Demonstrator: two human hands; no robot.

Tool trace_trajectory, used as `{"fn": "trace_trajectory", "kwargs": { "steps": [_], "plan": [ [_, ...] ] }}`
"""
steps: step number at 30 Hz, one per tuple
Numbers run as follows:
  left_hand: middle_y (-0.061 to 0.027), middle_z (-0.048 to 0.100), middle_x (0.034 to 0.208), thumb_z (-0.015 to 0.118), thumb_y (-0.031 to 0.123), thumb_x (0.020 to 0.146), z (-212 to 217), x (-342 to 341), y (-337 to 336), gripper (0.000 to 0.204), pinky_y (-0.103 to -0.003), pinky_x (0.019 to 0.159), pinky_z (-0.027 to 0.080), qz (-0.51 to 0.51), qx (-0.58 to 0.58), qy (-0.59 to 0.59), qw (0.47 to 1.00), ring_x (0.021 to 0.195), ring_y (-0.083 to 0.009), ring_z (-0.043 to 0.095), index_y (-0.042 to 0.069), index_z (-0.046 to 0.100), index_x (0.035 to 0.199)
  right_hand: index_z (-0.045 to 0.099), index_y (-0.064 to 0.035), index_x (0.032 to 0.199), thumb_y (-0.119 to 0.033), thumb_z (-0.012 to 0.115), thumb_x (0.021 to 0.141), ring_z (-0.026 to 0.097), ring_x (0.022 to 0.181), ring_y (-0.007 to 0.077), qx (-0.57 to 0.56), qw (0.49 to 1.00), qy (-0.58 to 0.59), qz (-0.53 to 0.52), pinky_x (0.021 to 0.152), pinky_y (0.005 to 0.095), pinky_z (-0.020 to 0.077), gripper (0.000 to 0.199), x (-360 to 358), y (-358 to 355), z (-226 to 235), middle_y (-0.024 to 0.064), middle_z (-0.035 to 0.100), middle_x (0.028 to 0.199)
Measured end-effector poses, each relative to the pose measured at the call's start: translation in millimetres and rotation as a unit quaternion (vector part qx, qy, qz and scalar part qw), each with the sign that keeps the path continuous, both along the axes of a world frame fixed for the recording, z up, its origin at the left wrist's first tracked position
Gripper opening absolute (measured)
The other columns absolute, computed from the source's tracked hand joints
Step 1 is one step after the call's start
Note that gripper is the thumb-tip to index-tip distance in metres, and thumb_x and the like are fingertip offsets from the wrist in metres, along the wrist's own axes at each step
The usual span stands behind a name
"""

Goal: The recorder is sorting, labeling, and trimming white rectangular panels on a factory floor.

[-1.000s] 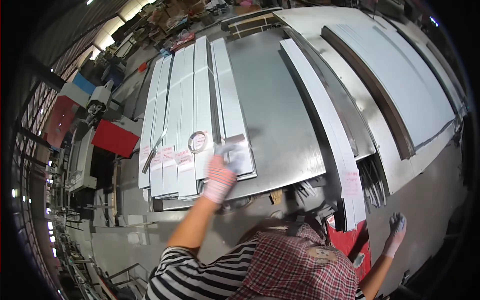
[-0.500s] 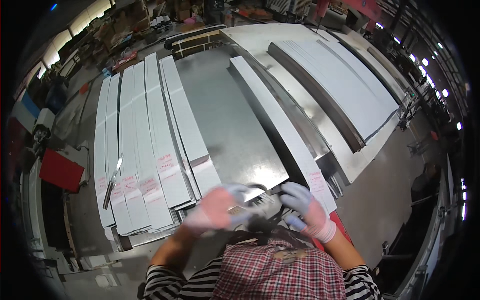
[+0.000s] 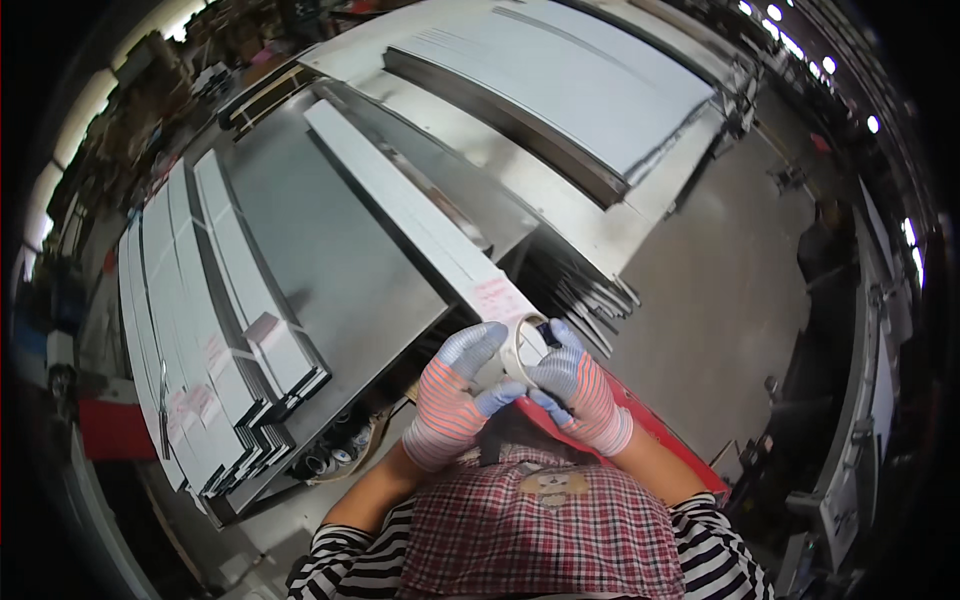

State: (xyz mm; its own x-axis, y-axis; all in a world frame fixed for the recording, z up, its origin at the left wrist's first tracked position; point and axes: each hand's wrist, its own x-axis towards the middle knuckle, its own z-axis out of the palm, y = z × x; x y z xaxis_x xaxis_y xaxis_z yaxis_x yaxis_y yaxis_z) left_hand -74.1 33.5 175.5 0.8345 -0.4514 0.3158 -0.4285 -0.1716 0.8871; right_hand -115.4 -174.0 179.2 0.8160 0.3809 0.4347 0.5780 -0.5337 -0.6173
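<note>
Both hands wear striped knit gloves with grey fingertips. My left hand (image 3: 455,395) and my right hand (image 3: 578,388) hold a roll of clear tape (image 3: 523,348) between them, close to my chest. The roll sits just below the near end of a long white metal strip (image 3: 420,222) that bears a pale label (image 3: 497,298). The strip lies on a grey steel table (image 3: 330,260).
Several long white panels (image 3: 215,330) lie side by side at the table's left, with labels near their ends. A big stack of grey sheets (image 3: 570,90) lies at the back right. A red bin (image 3: 660,430) is by my right arm, a red box (image 3: 112,428) at far left.
The view has swung right. My hands have moved from the table edge up to the end of the long strip, still holding the tape roll together.
</note>
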Motion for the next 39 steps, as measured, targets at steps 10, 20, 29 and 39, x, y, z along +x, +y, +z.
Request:
{"fn": "trace_trajectory", "kwargs": {
  "steps": [10, 20, 29, 39],
  "plan": [
    [-0.0085, 0.065, 0.094, 0.076, 0.013, 0.082, -33.6, 0.3, -74.3, 0.020, -0.031, 0.071, 0.054, 0.030, -0.025, -0.098, 0.994, 0.081, -0.0212, 0.064, 0.002, 0.066, 0.096, 0.066, -0.0095, 0.112, -0.014, 0.065, 0.084, 0.059, 0.105, 0.0401, -0.002, 1.000, -0.010, 0.002, 0.098, 0.0511, 0.0432, 0.028, 6.4, -70.6, -4.6, 0.0164, 0.066, 0.108],
    [-0.0030, 0.063, 0.071, 0.068, 0.029, 0.094, -152.7, 16.4, -21.1, 0.025, -0.022, 0.056, 0.049, 0.042, -0.151, 0.411, 0.898, 0.059, -0.0072, 0.057, 0.005, 0.060, 0.090, 0.074, -0.0155, 0.093, -0.027, 0.069, 0.081, 0.069, 0.079, 0.0321, -0.263, 0.935, 0.170, 0.169, 0.072, 0.0409, 0.0550, 0.017, 158.3, -82.2, -38.7, 0.0117, 0.071, 0.081],
    [-0.0012, 0.063, 0.081, 0.084, 0.033, 0.079, -286.3, 47.2, -50.1, 0.038, -0.027, 0.063, 0.055, 0.105, -0.264, 0.518, 0.807, 0.070, -0.0094, 0.060, 0.008, 0.057, 0.085, 0.054, -0.0016, 0.127, -0.031, 0.076, 0.079, 0.053, 0.113, 0.0443, -0.103, 0.966, 0.148, -0.183, 0.095, 0.0476, 0.0447, 0.061, 138.8, -80.0, -169.1, 0.0267, 0.055, 0.123],
    [-0.0180, 0.053, 0.138, 0.044, 0.030, 0.102, -370.2, 109.6, -56.3, 0.047, -0.044, 0.106, 0.045, 0.014, -0.436, 0.653, 0.619, 0.121, -0.0280, 0.056, -0.002, 0.051, 0.134, 0.051, -0.0148, 0.133, -0.028, 0.082, 0.061, 0.047, 0.116, 0.0479, -0.201, 0.935, 0.189, -0.225, 0.095, 0.0580, 0.0408, 0.080, 81.4, -4.1, -172.1, 0.0308, 0.043, 0.132]
  ]
}}
